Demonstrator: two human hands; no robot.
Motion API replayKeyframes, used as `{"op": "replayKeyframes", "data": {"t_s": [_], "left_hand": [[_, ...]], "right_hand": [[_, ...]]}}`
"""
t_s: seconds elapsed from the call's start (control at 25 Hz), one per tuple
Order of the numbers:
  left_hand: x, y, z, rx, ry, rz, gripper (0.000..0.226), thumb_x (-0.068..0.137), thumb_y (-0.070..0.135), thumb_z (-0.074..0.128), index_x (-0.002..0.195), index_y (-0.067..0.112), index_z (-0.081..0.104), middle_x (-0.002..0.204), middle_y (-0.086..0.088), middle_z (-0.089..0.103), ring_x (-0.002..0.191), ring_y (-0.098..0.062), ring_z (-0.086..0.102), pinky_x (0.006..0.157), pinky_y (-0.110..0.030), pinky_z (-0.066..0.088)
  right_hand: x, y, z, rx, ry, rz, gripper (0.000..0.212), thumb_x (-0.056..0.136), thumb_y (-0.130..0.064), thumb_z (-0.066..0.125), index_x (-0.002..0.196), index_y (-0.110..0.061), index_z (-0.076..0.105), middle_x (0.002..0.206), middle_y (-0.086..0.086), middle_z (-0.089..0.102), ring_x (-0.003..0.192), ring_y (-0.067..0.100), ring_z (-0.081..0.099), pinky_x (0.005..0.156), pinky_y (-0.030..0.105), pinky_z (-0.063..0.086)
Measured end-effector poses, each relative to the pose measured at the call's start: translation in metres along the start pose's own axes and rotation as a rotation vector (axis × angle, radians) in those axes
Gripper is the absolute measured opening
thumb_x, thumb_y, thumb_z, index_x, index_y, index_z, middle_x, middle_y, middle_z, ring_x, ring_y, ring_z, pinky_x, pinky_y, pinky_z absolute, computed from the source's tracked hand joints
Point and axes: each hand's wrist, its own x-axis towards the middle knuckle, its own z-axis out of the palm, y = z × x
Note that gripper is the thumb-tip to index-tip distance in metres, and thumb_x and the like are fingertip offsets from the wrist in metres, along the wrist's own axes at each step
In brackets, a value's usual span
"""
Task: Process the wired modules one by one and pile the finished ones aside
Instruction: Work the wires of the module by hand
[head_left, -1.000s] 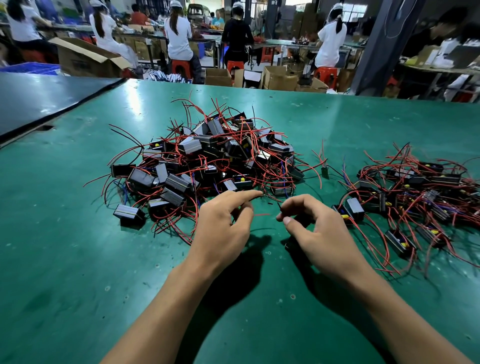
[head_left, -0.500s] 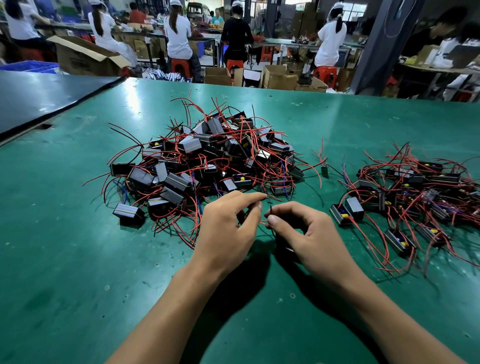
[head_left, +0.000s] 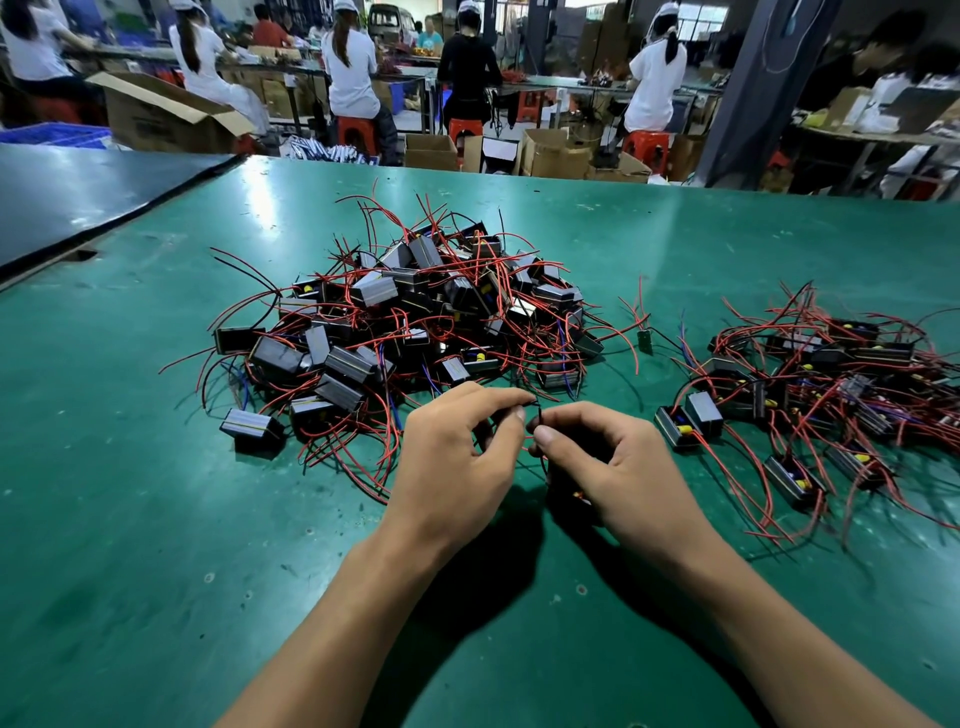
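A big heap of black box-shaped modules (head_left: 405, 317) with red and black wires lies at the middle of the green table (head_left: 130, 493). A flatter pile of modules (head_left: 821, 384) spreads at the right. My left hand (head_left: 457, 462) and my right hand (head_left: 618, 467) meet in front of the heap. Both pinch thin wire ends (head_left: 536, 415) between thumb and fingertips, nearly touching each other. Under my right palm sits one module (head_left: 576, 493), mostly hidden, with a bit of yellow showing.
A loose small part with wires (head_left: 645, 340) lies between the two piles. A darker table (head_left: 78, 197) adjoins at the left. Beyond the far edge stand cardboard boxes (head_left: 161, 119) and several seated people at other benches.
My right hand has slid left toward my left hand, and their fingertips have closed together on the wire ends. The piles have not moved.
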Motion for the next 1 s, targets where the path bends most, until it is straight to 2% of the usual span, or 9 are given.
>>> {"op": "replayKeyframes", "data": {"t_s": [0.2,0.44,0.52,0.64,0.8,0.84,1.0], "left_hand": [[-0.001,0.001,0.000,-0.017,-0.030,-0.016,0.013,0.087,0.009,0.071,0.096,0.014,0.078,0.084,0.006,0.071,0.074,-0.008,0.063,0.067,-0.020,0.049],[0.002,0.004,0.000,-0.098,-0.072,-0.133,0.009,0.084,0.014,0.075,0.092,0.015,0.080,0.080,0.006,0.071,0.067,0.000,0.058,0.062,-0.012,0.042],[0.003,0.005,-0.001,-0.110,-0.087,-0.138,0.007,0.085,0.013,0.074,0.090,0.013,0.079,0.080,0.005,0.071,0.068,0.000,0.058,0.063,-0.012,0.041],[0.004,0.006,-0.002,-0.095,-0.090,-0.115,0.005,0.085,0.012,0.073,0.087,0.012,0.078,0.079,0.002,0.069,0.070,-0.006,0.059,0.063,-0.018,0.045],[0.002,0.003,-0.001,-0.042,-0.087,-0.043,0.005,0.088,0.011,0.071,0.087,0.011,0.076,0.078,0.000,0.065,0.070,-0.011,0.057,0.065,-0.027,0.047],[0.002,0.001,0.000,-0.029,-0.088,-0.025,0.006,0.088,0.011,0.070,0.088,0.011,0.076,0.078,0.000,0.065,0.070,-0.011,0.057,0.065,-0.029,0.047],[-0.002,-0.003,0.002,0.027,-0.083,0.058,0.008,0.089,0.016,0.068,0.091,0.012,0.075,0.078,0.003,0.062,0.070,-0.009,0.056,0.065,-0.032,0.048]], "right_hand": [[0.000,-0.002,0.000,0.040,0.012,0.032,0.006,0.094,-0.015,0.069,0.096,-0.015,0.074,0.067,-0.006,0.069,0.061,0.011,0.060,0.060,0.027,0.048],[-0.001,-0.003,-0.001,0.025,-0.004,0.026,0.010,0.094,-0.011,0.067,0.095,-0.017,0.075,0.064,-0.006,0.068,0.056,0.009,0.058,0.058,0.024,0.048],[-0.001,-0.003,0.000,0.005,-0.009,0.019,0.010,0.093,-0.010,0.068,0.093,-0.017,0.076,0.063,-0.008,0.067,0.055,0.005,0.057,0.056,0.020,0.046],[-0.002,-0.006,-0.002,-0.043,-0.025,0.000,0.013,0.092,-0.010,0.069,0.092,-0.021,0.077,0.067,-0.011,0.071,0.057,0.004,0.062,0.056,0.015,0.047],[-0.001,-0.010,-0.007,-0.122,0.065,-0.074,0.005,0.090,-0.021,0.074,0.092,-0.025,0.076,0.082,-0.006,0.076,0.074,0.015,0.072,0.072,0.031,0.058],[-0.001,-0.012,-0.007,-0.121,0.082,-0.083,0.001,0.089,-0.025,0.075,0.090,-0.025,0.075,0.081,-0.007,0.075,0.074,0.015,0.072,0.073,0.032,0.058],[-0.001,-0.015,-0.005,-0.157,0.078,-0.077,0.012,0.090,-0.030,0.072,0.081,-0.022,0.075,0.072,-0.007,0.072,0.065,0.008,0.065,0.068,0.035,0.057]]}}
